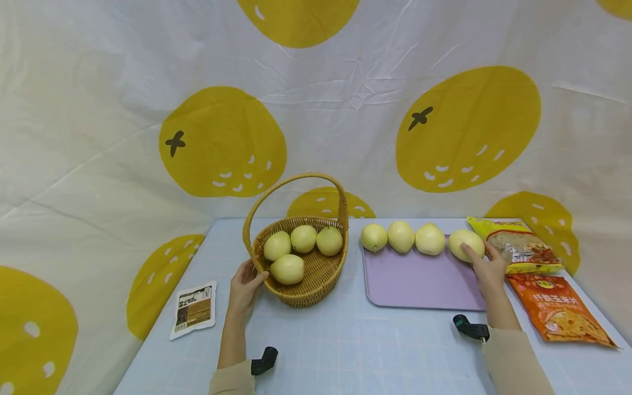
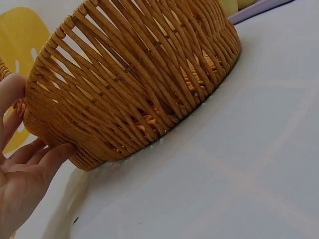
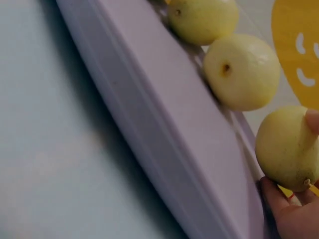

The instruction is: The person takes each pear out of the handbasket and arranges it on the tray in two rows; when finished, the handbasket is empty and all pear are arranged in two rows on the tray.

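Note:
At the left side of a woven wicker basket (image 1: 316, 288), my left hand (image 1: 243, 288) grips the rim, its thumb on the edge and its fingers against the outer wall. Several pale yellow-green pears (image 1: 288, 269) lie inside the basket, under its tall arched handle. My right hand (image 1: 489, 269) holds another pear (image 1: 466, 244) at the far right corner of a lilac tray (image 1: 419, 282). In the right wrist view, thumb and fingers surround that pear (image 3: 286, 149). Three more pears (image 1: 401, 237) sit in a row along the tray's back edge, left of my right hand.
Right of the tray lie a yellow food bag (image 1: 523, 247) and an orange snack bag (image 1: 565, 310). A small white and brown packet (image 1: 194, 310) is on the table left of my left arm. A fruit-print cloth (image 1: 345, 131) hangs behind the table.

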Demonstrator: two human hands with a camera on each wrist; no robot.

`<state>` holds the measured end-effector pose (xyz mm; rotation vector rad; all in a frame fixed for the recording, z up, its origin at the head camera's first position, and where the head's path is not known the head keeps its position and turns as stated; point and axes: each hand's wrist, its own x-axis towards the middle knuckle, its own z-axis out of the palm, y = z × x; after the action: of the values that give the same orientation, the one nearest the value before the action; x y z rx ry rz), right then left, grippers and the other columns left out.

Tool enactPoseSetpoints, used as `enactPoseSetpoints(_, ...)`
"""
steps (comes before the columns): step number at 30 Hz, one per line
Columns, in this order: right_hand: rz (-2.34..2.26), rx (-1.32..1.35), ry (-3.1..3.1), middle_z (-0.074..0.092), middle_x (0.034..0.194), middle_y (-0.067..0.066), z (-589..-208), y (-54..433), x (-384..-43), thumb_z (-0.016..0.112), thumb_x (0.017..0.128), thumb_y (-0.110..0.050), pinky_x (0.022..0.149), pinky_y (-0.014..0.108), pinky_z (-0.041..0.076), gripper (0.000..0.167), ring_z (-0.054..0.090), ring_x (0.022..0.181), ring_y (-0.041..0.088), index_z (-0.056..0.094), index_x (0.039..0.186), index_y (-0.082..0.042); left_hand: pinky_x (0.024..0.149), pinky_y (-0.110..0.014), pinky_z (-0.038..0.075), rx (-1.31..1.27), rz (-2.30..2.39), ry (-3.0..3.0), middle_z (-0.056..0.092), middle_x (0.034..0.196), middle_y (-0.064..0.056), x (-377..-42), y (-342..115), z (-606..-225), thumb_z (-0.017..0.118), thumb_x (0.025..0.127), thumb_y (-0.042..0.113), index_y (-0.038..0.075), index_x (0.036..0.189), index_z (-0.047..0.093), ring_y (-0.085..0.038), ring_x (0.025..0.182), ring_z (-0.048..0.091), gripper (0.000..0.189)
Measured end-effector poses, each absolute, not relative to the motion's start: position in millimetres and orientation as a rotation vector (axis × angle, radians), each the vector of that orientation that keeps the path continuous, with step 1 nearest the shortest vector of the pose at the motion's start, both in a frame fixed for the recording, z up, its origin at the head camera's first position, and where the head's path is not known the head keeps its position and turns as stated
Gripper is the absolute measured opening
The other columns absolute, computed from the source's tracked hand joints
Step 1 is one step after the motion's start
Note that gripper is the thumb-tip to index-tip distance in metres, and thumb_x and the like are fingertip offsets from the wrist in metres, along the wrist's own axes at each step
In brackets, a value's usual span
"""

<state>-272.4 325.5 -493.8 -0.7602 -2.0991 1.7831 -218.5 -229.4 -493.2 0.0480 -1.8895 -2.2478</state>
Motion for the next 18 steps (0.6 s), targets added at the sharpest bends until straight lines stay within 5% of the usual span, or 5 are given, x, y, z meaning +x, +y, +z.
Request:
enactPoseSetpoints(6,1.767,-0.748,-2.144,0.014,0.157,0.008,-491,321,-277,0.066,0.082,-0.049,0.118,0.042,0.005,0.089,0.006,0.144,0.025,0.021,0.151,-0.015,0.089,-0.013,0.046,0.078,-2.254,-1.914,0.033,0.147,-0.020,-218,-230,-492,0.062,0.086,-0.005,-0.005,0.137,0.038,-0.034,0.137,0.029,0.057)
enactPoseSetpoints(18,1.718,-0.697,-2.109,0.021,0.154,0.010,-492,310,-286,0.062,0.087,-0.044,0.117,0.037,0.017,0.081,0.017,0.141,0.023,0.023,0.150,-0.010,0.090,-0.014,0.047,0.085,-2.296,-1.876,0.034,0.146,-0.019,-218,-230,-491,0.061,0.086,-0.008,-0.006,0.137,0.037,-0.031,0.137,0.030,0.057)
